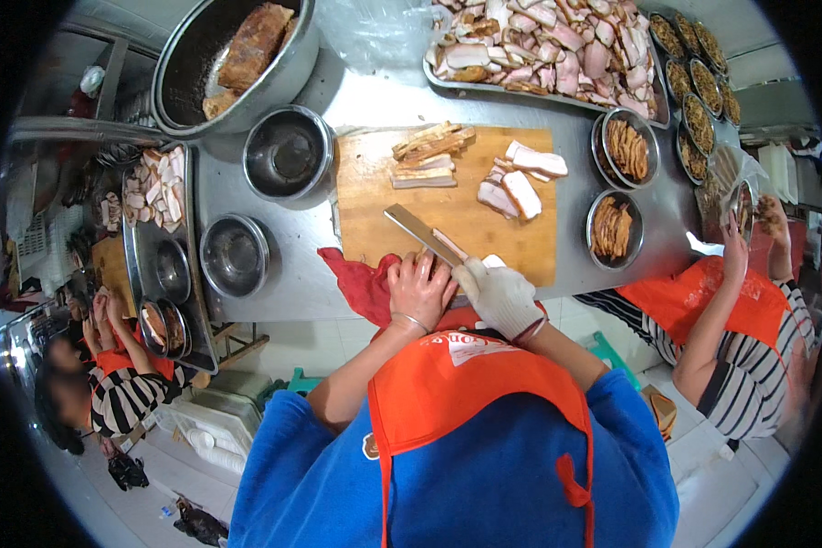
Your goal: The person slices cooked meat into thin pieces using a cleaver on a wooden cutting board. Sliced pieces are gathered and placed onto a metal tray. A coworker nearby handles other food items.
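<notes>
My right hand (pixel 503 298), in a white knit glove, grips the handle of a cleaver (pixel 414 229). Its blade points up and left across the wooden cutting board (pixel 363 198). Bare, with a bangle at the wrist, my left hand (pixel 418 288) rests at the board's near edge against the blade; what lies under its fingers is hidden. A cut strip of pork (pixel 450 241) lies along the blade's far side. Farther up the board are a stack of pork strips (pixel 428 161) and several thicker pork pieces (pixel 520 185). A red cloth (pixel 356 274) lies left of my left hand.
Steel bowls (pixel 234 257) stand left of the board. Bowls of browned slices (pixel 613 229) stand right. Behind are a deep pot (pixel 178 89) with meat and a tray (pixel 507 88) heaped with pork. A person (pixel 130 397) works at left, another (pixel 740 335) at right.
</notes>
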{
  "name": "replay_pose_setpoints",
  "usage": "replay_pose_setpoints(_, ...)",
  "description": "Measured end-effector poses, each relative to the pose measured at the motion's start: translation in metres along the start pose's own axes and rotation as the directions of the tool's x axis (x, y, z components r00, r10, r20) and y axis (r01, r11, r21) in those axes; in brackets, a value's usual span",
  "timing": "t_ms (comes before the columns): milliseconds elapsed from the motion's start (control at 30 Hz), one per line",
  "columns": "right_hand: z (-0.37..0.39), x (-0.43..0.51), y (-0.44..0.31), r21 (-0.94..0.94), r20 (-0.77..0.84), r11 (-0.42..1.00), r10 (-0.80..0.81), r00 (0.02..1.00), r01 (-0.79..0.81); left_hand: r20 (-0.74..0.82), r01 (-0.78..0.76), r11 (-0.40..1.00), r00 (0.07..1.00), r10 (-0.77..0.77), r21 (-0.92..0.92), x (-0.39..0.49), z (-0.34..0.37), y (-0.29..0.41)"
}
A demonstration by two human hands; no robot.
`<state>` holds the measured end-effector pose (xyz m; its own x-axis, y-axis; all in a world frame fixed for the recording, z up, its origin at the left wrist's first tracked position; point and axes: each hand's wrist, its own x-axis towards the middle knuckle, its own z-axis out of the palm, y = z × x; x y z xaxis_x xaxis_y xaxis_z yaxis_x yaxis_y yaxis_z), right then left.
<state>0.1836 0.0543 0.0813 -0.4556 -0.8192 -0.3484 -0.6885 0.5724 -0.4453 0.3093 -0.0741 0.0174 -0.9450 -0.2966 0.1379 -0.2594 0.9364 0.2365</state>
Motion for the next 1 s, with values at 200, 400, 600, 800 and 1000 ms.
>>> replay_pose_setpoints(200, 0.018, 0.018, -0.01, -0.023, -0.179, 0.952, -0.303, 0.936, 0.304, -0.063, 0.146, 0.989, 0.988, -0.144, 0.031, -0.012, -0.023, -0.015)
replay_pose_setpoints(400, 0.023, 0.037, -0.022, 0.453, -0.115, 0.888, -0.026, 0.993, 0.076, 0.01, 0.079, 0.996, 0.997, -0.079, 0.035, -0.033, -0.049, -0.047)
replay_pose_setpoints(600, 0.034, -0.001, -0.043, -0.243, -0.346, 0.934, -0.337, 0.875, 0.264, 0.037, 0.134, 0.988, 0.99, -0.137, 0.079, -0.034, -0.046, -0.049)
replay_pose_setpoints(800, 0.02, -0.04, -0.044, 0.097, 0.061, 0.995, -0.003, 0.998, -0.003, 0.024, 0.114, 0.991, 0.993, -0.115, 0.066, -0.036, -0.04, -0.051)
replay_pose_setpoints(1000, 0.004, -0.055, -0.048, 0.13, 0.063, 0.988, 0.072, 0.995, -0.08, 0.022, 0.096, 0.994, 0.995, -0.097, 0.042, -0.034, -0.04, -0.055)
